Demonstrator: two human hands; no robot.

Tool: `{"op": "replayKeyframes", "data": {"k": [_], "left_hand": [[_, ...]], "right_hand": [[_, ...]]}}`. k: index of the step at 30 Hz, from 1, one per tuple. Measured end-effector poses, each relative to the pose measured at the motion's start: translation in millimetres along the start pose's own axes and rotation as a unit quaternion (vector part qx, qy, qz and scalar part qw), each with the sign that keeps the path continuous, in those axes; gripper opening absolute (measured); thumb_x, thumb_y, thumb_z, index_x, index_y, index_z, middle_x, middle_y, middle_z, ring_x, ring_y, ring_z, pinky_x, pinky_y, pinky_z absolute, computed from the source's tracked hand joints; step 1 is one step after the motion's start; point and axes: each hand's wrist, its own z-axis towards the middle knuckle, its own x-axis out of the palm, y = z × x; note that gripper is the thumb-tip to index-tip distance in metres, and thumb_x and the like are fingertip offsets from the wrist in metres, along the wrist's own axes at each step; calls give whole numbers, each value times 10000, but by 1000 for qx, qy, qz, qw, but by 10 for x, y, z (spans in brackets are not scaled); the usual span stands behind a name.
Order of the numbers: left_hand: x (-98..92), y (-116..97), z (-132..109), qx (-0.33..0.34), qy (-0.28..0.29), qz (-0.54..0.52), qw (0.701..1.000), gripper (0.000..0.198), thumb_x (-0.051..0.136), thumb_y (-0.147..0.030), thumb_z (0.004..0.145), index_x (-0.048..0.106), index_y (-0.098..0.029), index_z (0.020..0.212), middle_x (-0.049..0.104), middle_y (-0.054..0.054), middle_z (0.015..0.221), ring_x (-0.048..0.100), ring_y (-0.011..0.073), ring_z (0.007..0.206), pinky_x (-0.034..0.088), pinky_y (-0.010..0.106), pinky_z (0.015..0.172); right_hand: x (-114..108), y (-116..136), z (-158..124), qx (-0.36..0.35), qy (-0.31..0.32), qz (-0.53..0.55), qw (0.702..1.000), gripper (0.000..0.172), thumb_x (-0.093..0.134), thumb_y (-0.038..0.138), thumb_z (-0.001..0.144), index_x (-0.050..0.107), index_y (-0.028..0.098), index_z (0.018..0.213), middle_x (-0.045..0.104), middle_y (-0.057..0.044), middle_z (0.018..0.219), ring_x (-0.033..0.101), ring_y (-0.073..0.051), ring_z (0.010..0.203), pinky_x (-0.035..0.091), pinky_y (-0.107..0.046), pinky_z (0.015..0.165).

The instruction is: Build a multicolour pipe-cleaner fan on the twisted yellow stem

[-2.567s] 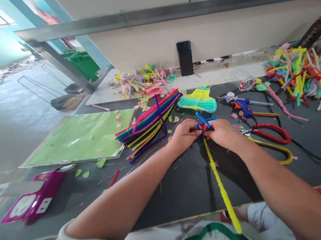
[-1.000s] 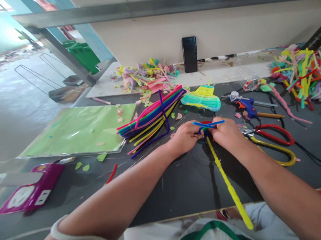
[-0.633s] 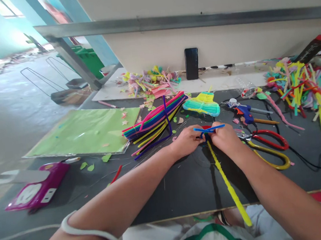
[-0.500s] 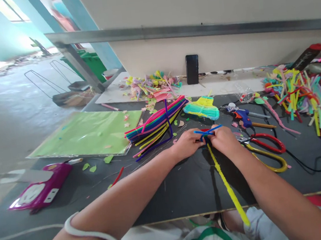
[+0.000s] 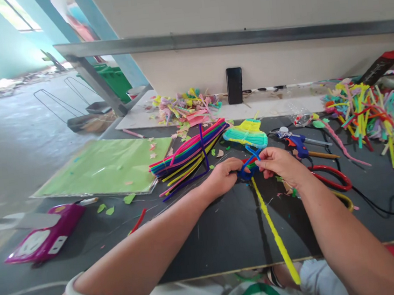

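Observation:
My left hand (image 5: 224, 176) and my right hand (image 5: 279, 164) meet over the dark table (image 5: 226, 229), both pinched on a small piece made of a blue pipe cleaner (image 5: 250, 157) looped around a red part. A long yellow pipe cleaner (image 5: 274, 233) runs from that piece back toward me, past the table's front edge. A bundle of coloured pipe cleaners (image 5: 190, 152) lies just left of my left hand. A yellow and teal woven pipe-cleaner piece (image 5: 246, 134) rests just beyond my hands.
Red and yellow scissors (image 5: 334, 181) and a blue glue gun (image 5: 298, 142) with a black cord lie right of my hands. A green sheet (image 5: 103, 166), a pink device (image 5: 44, 236), piles of cut pipe cleaners (image 5: 373, 115) and an upright black phone (image 5: 234, 85) surround the work spot.
The blue ends that stuck out sideways in a cross are now bent into a loop above my fingers. My right hand has shifted slightly right and up. The camera view tilted a little.

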Motion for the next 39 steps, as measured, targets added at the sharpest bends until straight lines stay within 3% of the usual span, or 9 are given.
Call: {"op": "replayKeyframes", "data": {"k": [4, 8, 12, 16, 21, 25, 30, 34, 39], "left_hand": [[-16, 5, 31, -29, -42, 23, 998, 378, 416, 24, 698, 694, -165, 870, 642, 62, 920, 589, 152, 899, 457, 297, 860], [4, 13, 100, -69, -86, 74, 991, 270, 520, -75, 758, 670, -165, 963, 640, 57, 880, 574, 160, 843, 458, 294, 810], [57, 16, 165, -56, -48, 101, 992, 311, 564, -144, 768, 642, -193, 1065, 603, 77, 998, 564, 175, 923, 459, 292, 831], [101, -15, 186, -3, -34, 93, 995, 359, 529, -113, 773, 622, -204, 1108, 554, 89, 1058, 550, 176, 968, 454, 297, 862], [122, -71, 208, 5, -55, 42, 998, 466, 478, 11, 669, 630, -192, 1060, 540, 87, 1087, 543, 180, 1017, 446, 300, 894], [114, -125, 221, -17, -38, 19, 999, 489, 450, 33, 656, 635, -178, 1056, 538, 88, 1100, 529, 187, 1067, 413, 316, 947], [98, -147, 223, -5, -14, -13, 1000, 415, 430, 38, 656, 629, -171, 954, 531, 88, 1108, 551, 159, 976, 462, 255, 775], [84, -126, 208, -8, -12, -3, 1000, 322, 435, 28, 631, 566, -159, 857, 559, 68, 1055, 540, 127, 841, 439, 234, 696], [44, -113, 174, -82, -58, 21, 995, 179, 481, -81, 737, 531, -171, 883, 581, 3, 808, 523, 115, 732, 421, 233, 682]], "right_hand": [[31, -43, 18, -14, 25, 89, 996, 251, 646, 306, 723, 426, 210, 796, 669, 11, 671, 557, -96, 409, 352, -177, 383], [58, -115, 48, -50, 10, 14, 999, 204, 643, 278, 706, 455, 210, 746, 634, 37, 597, 547, -98, 422, 362, -188, 411], [75, -120, 46, -82, 14, -77, 994, 70, 607, 201, 697, 568, 200, 755, 600, 48, 572, 559, -103, 460, 398, -205, 469], [113, -84, 28, -96, 31, -146, 984, 161, 539, 123, 690, 647, 194, 788, 634, 30, 624, 556, -112, 481, 405, -223, 491], [177, -63, 13, -209, 15, -309, 928, 192, 580, 79, 649, 667, 189, 781, 674, -18, 767, 611, -184, 709, 440, -274, 643], [226, -148, 41, -274, -11, -365, 890, 220, 649, 123, 665, 666, 189, 874, 674, -61, 922, 605, -223, 867, 450, -312, 738], [258, -251, 89, -306, -1, -400, 864, 184, 570, 101, 747, 662, 183, 883, 672, -69, 896, 597, -216, 891, 447, -306, 770], [256, -232, 59, -309, 15, -376, 873, 190, 577, 82, 717, 643, 176, 868, 640, -80, 931, 583, -211, 896, 450, -298, 772], [229, -226, 40, -279, 8, -340, 898, 95, 565, 108, 754, 597, 195, 775, 602, -51, 898, 573, -181, 849, 437, -289, 761]]}}
